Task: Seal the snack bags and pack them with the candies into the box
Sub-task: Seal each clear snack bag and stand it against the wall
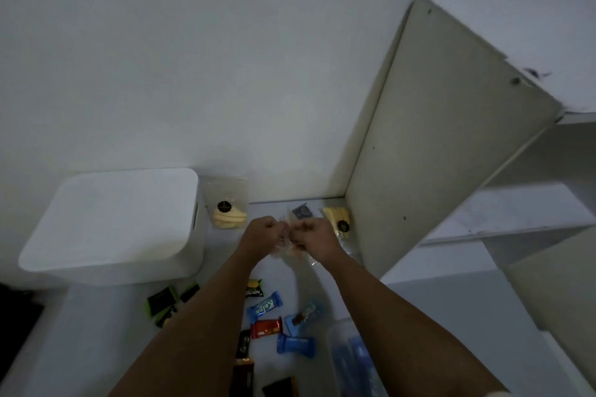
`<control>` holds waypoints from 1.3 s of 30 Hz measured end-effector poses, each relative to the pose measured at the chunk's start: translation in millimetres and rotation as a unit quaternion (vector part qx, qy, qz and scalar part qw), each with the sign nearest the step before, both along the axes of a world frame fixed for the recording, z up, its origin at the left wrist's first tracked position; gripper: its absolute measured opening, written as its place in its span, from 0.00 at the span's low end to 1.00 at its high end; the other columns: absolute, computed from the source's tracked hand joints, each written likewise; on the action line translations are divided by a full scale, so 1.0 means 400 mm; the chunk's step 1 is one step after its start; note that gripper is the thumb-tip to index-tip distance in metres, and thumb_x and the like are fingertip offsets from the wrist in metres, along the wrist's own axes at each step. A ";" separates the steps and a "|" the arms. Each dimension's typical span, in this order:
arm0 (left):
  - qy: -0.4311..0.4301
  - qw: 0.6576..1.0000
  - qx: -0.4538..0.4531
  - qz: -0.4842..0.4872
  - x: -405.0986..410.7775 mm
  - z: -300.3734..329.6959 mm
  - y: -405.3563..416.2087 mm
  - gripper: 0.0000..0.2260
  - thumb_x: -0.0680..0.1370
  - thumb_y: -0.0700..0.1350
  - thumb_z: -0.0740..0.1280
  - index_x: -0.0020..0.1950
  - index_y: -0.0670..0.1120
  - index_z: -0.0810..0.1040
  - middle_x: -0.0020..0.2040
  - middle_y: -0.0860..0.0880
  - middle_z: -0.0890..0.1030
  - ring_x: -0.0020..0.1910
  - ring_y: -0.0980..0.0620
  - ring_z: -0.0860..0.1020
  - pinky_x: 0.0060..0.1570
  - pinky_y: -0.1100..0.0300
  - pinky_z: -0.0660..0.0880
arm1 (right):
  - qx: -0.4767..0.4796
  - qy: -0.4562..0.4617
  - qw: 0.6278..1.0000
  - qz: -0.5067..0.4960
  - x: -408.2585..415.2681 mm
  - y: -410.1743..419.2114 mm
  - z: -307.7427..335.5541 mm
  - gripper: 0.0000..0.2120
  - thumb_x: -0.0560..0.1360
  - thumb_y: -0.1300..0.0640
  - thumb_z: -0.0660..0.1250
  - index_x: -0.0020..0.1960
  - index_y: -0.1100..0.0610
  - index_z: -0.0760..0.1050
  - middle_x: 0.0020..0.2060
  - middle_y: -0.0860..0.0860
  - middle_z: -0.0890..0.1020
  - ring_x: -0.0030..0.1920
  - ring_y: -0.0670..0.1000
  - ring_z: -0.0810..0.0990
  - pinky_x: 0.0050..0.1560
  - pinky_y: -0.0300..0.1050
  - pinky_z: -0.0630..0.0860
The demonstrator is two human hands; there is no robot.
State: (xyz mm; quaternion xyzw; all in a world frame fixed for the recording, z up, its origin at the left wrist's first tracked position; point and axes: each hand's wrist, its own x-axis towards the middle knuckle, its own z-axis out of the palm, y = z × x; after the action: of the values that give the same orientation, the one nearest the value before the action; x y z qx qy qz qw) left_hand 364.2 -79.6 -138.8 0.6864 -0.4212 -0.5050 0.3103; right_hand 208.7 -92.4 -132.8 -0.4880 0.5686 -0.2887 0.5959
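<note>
White table point(96, 332) meets a white wall. Both hands, left hand point(263, 234) and right hand point(314, 235), pinch a clear snack bag point(290, 246) above the table's middle. White box point(113, 222) sits left, candies point(277, 322) lie near, and a tall cabinet point(435, 138) stands close on the right.

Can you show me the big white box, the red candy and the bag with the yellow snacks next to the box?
white box point(122, 219), head view, lid top.
red candy point(266, 328), head view, wrapper middle.
snack bag point(227, 214), head view, on the yellow snacks.
</note>
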 end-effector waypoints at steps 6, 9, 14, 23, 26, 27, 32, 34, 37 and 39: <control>-0.072 0.996 -0.050 -0.009 -0.058 0.101 0.051 0.12 0.77 0.42 0.65 0.33 0.44 0.73 0.34 0.38 0.78 0.34 0.47 0.77 0.37 0.52 0.77 | -0.112 0.085 0.990 -0.001 -0.065 0.029 0.077 0.05 0.73 0.65 0.72 0.41 0.57 0.82 0.32 0.49 0.82 0.31 0.43 0.78 0.35 0.40 0.77; -0.106 0.992 -0.063 -0.022 -0.072 0.122 0.068 0.14 0.73 0.48 0.66 0.30 0.46 0.68 0.29 0.41 0.70 0.31 0.49 0.71 0.36 0.52 0.71 | -0.180 0.150 0.970 -0.057 -0.093 0.038 0.109 0.08 0.74 0.67 0.65 0.42 0.55 0.77 0.34 0.49 0.79 0.32 0.45 0.76 0.31 0.39 0.74; -0.105 0.991 -0.082 0.004 -0.114 0.166 0.103 0.17 0.74 0.50 0.66 0.34 0.37 0.80 0.36 0.35 0.82 0.33 0.49 0.77 0.37 0.56 0.73 | -0.241 0.261 0.933 0.050 -0.106 0.040 0.150 0.17 0.75 0.68 0.60 0.47 0.52 0.84 0.51 0.52 0.80 0.45 0.50 0.80 0.40 0.38 0.73; -0.057 0.993 -0.103 -0.001 -0.128 0.257 0.159 0.14 0.80 0.46 0.64 0.37 0.41 0.78 0.38 0.40 0.83 0.38 0.46 0.80 0.42 0.54 0.76 | -0.197 0.237 0.940 0.145 -0.140 0.028 0.251 0.23 0.71 0.56 0.75 0.65 0.58 0.79 0.59 0.53 0.83 0.52 0.54 0.84 0.55 0.53 0.82; -0.162 0.968 -0.180 0.068 -0.103 0.263 0.159 0.08 0.79 0.47 0.67 0.46 0.42 0.79 0.46 0.44 0.82 0.47 0.44 0.79 0.48 0.52 0.74 | -0.193 0.225 0.933 0.204 -0.160 0.014 0.290 0.29 0.68 0.56 0.79 0.68 0.58 0.77 0.60 0.52 0.83 0.52 0.51 0.83 0.52 0.46 0.81; -0.177 0.964 -0.187 0.072 -0.096 0.269 0.160 0.06 0.78 0.44 0.68 0.54 0.45 0.79 0.55 0.45 0.81 0.54 0.46 0.78 0.53 0.53 0.73 | -0.192 0.223 0.929 0.226 -0.167 0.011 0.303 0.30 0.67 0.56 0.80 0.67 0.58 0.78 0.60 0.52 0.83 0.52 0.49 0.82 0.51 0.44 0.80; -0.175 0.973 -0.145 -0.048 -0.094 0.287 0.160 0.25 0.74 0.37 0.68 0.72 0.49 0.75 0.71 0.48 0.74 0.70 0.48 0.72 0.66 0.54 0.72 | -0.206 0.204 0.911 0.292 -0.191 0.010 0.349 0.23 0.68 0.60 0.78 0.63 0.57 0.81 0.53 0.52 0.85 0.49 0.47 0.83 0.43 0.35 0.77; -0.165 0.972 -0.154 -0.063 -0.103 0.281 0.159 0.21 0.74 0.38 0.70 0.66 0.48 0.79 0.65 0.48 0.79 0.63 0.50 0.77 0.60 0.57 0.73 | -0.200 0.172 0.924 0.279 -0.201 0.012 0.363 0.18 0.71 0.63 0.75 0.60 0.57 0.82 0.52 0.53 0.86 0.45 0.45 0.83 0.36 0.33 0.76; -0.182 0.961 -0.198 -0.060 -0.118 0.278 0.156 0.08 0.78 0.43 0.69 0.55 0.48 0.85 0.52 0.50 0.84 0.51 0.54 0.80 0.51 0.59 0.73 | -0.191 0.128 0.944 0.238 -0.214 0.014 0.376 0.11 0.75 0.60 0.71 0.56 0.56 0.84 0.49 0.53 0.86 0.44 0.45 0.84 0.37 0.37 0.78; -0.164 0.963 -0.205 -0.050 -0.128 0.284 0.150 0.09 0.81 0.44 0.65 0.51 0.47 0.86 0.47 0.51 0.85 0.46 0.58 0.81 0.46 0.61 0.73 | -0.177 0.086 0.959 0.204 -0.221 0.019 0.385 0.10 0.77 0.53 0.71 0.54 0.57 0.84 0.48 0.53 0.87 0.43 0.46 0.86 0.41 0.42 0.78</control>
State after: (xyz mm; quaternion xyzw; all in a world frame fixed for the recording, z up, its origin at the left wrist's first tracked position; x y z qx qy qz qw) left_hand 313.1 -19.6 -25.2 0.6595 -0.5951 -0.3027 0.3454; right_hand 120.2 -84.9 21.2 -0.7142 0.4462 -0.2139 0.4950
